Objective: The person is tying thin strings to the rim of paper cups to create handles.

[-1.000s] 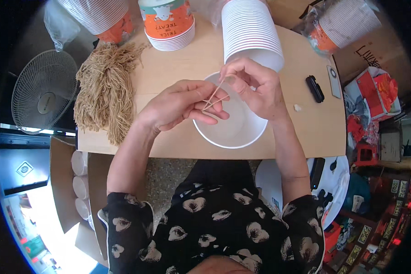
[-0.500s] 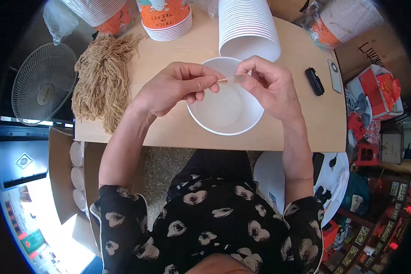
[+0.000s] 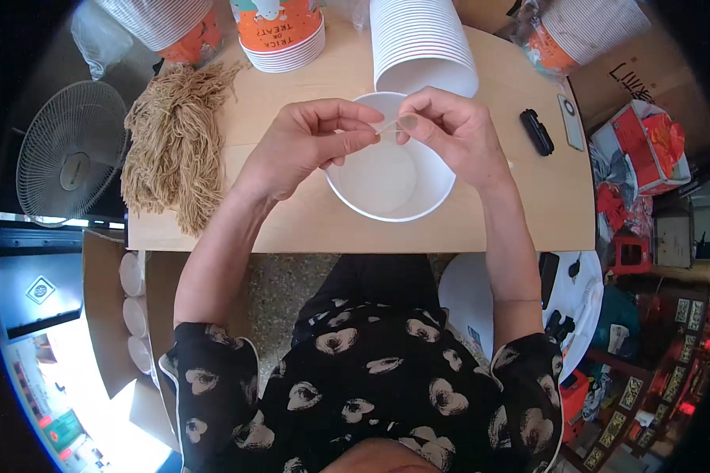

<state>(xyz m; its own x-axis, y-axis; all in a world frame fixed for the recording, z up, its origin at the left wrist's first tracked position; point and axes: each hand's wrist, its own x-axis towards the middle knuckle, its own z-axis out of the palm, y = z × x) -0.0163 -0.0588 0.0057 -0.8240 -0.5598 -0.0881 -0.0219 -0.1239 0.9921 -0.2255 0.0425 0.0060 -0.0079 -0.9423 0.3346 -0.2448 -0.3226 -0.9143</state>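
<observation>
A short thin pale strand, like string (image 3: 389, 128), runs between my two hands above a white paper bucket (image 3: 390, 214). My left hand (image 3: 312, 142) has it at the tips of thumb and fingers. On the other side my right hand (image 3: 450, 138) pinches it between thumb and forefinger. The strand seems to cross itself in a small loop; its ends are hidden by the fingers. The white bucket stands with its mouth up, and nothing shows inside it. To the left of my left hand lies a bundle of tan strings (image 3: 173, 142).
A stack of white paper buckets (image 3: 422, 39) lies on its side beyond the bucket. Orange printed buckets (image 3: 280, 35) stand at the far left. A black folding-knife-like object (image 3: 536, 132) and a phone-shaped item (image 3: 570, 122) lie right on the table (image 3: 292, 232). A fan (image 3: 72, 169) stands left.
My left thumb and forefinger have parted somewhat, and the strand now looks crossed instead of stretched straight. Both hands have drawn slightly closer together.
</observation>
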